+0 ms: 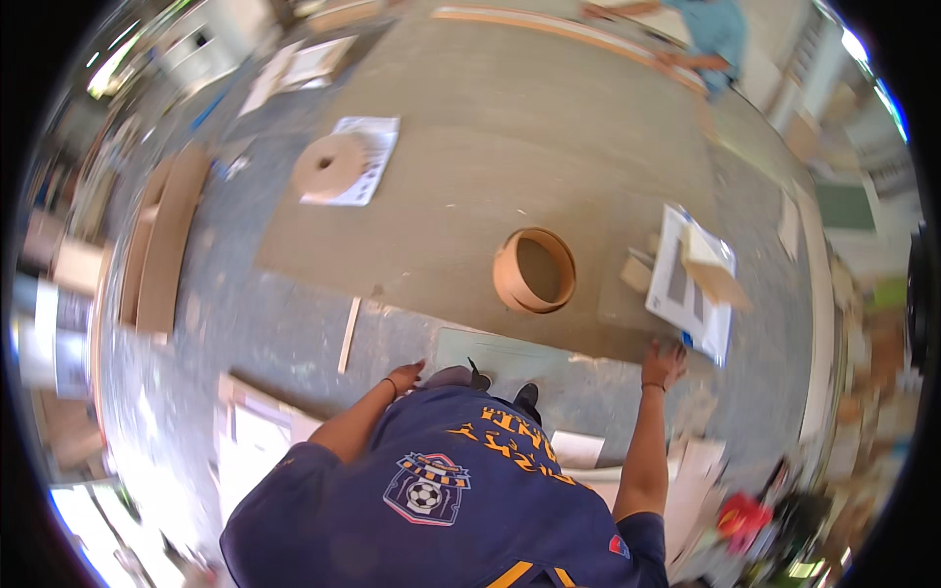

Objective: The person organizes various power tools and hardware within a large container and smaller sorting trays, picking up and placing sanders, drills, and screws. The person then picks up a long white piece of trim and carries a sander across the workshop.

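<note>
My left hand (405,376) hangs beside my left thigh, its fingers loosely apart and holding nothing I can see. On the right, my right hand (664,364) reaches to the near edge of a large brown board (441,186), fingers spread. Just beyond it lies a white plastic package (676,284) with a tan piece (711,267) on top. A ring-shaped roll of tan strip (507,275) stands on the board ahead of me. Farther left, a flat tan coil (323,169) with a small centre hole rests partly on a white printed sheet (377,147).
At the far right a person in a blue shirt (714,34) leans over a long pale strip (549,22). A brown open box (169,240) stands at left. A thin pale stick (349,335) lies near the board's front edge. Small tan blocks (637,270) sit beside the package.
</note>
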### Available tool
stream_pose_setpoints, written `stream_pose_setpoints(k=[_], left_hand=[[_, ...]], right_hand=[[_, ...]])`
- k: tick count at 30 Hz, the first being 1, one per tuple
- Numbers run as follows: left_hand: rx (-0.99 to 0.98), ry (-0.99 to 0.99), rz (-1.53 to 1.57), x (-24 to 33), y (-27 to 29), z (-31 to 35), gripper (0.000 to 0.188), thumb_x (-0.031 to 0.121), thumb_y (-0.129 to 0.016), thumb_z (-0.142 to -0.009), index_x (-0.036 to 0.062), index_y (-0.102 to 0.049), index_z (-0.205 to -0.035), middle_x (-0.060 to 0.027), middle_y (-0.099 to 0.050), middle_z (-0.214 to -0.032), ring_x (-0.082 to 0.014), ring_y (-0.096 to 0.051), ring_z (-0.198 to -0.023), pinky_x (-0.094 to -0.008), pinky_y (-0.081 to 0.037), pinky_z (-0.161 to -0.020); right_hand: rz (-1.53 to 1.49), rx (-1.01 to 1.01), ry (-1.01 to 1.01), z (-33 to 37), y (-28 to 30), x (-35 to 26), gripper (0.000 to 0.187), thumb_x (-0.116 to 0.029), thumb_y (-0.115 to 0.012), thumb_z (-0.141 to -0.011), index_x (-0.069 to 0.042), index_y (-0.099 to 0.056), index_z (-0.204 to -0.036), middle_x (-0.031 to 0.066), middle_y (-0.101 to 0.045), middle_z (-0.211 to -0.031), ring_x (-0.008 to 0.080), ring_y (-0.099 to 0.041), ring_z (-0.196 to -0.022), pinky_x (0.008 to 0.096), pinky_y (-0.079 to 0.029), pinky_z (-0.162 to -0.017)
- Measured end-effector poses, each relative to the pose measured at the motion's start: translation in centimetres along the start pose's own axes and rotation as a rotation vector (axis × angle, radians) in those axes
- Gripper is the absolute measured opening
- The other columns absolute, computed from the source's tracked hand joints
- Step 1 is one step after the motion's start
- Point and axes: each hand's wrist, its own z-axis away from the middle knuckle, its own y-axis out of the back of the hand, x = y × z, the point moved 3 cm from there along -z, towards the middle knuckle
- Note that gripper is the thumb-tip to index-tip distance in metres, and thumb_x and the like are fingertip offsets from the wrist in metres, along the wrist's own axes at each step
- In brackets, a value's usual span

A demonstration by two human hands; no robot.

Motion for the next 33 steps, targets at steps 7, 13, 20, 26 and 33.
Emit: stream_pose_setpoints(k=[7, 13, 20, 26, 33], left_hand=[[0.166, 0.287, -0.153, -17.5, -4.7, 3.5, 0.068, 0.06, -0.039, -0.085, 0.0069, -0.047, -0.125, -0.0225, -0.058, -0.109, -0.0346, -0.06, -0.093, -0.0468, -0.046, -0.077], [0.174, 0.115, -0.391, -20.0, -12.7, 6.0, 0.061, 0.058, -0.037, -0.086, 0.0087, -0.054, -0.118, -0.0234, -0.06, -0.104, -0.0342, -0.061, -0.094, -0.0448, -0.046, -0.081], [0.206, -0.153, -0.711, -17.1, -10.2, 0.7, 0.055, 0.054, -0.032, -0.089, 0.0108, -0.062, -0.106, -0.0241, -0.06, -0.104, -0.0385, -0.057, -0.1, -0.0444, -0.044, -0.087], [-0.024, -0.318, -0.926, -17.2, -7.0, -9.4, 0.052, 0.046, -0.024, -0.094, 0.0068, -0.056, -0.106, -0.0247, -0.061, -0.095, -0.0378, -0.059, -0.092, -0.0456, -0.046, -0.08], [-0.128, -0.149, -0.259, -4.4, -9.5, -5.0, 0.053, 0.044, -0.037, -0.094, 0.0003, -0.044, -0.123, -0.0175, -0.054, -0.116, -0.0297, -0.056, -0.104, -0.039, -0.047, -0.081]], right_hand=[[-0.164, -0.031, 0.178, -8.5, -7.7, 3.4, 0.057, -0.046, -0.047, -0.084, -0.006, -0.049, -0.125, 0.0181, -0.045, -0.131, 0.0368, -0.035, -0.125, 0.0501, -0.019, -0.107], [-0.03, -0.326, 0.284, -7.1, -2.0, 0.4, 0.05, -0.039, -0.036, -0.091, -0.007, -0.045, -0.128, 0.0118, -0.041, -0.135, 0.0297, -0.036, -0.126, 0.043, -0.025, -0.105], [0.131, -0.091, 0.391, -10.1, -13.7, 5.4, 0.038, -0.027, -0.044, -0.088, -0.005, -0.054, -0.118, 0.0151, -0.055, -0.118, 0.0307, -0.052, -0.109, 0.044, -0.039, -0.095], [-0.108, -0.048, 0.154, -9.1, -12.8, 0.3, 0.036, -0.032, -0.048, -0.082, -0.009, -0.056, -0.108, 0.0132, -0.057, -0.11, 0.0299, -0.053, -0.101, 0.0446, -0.039, -0.086], [-0.454, -0.023, 0.009, -1.3, 1.1, 2.0, 0.074, -0.051, -0.066, -0.061, -0.008, -0.051, -0.12, 0.0148, -0.045, -0.129, 0.0347, -0.027, -0.13, 0.0579, -0.009, -0.106]])
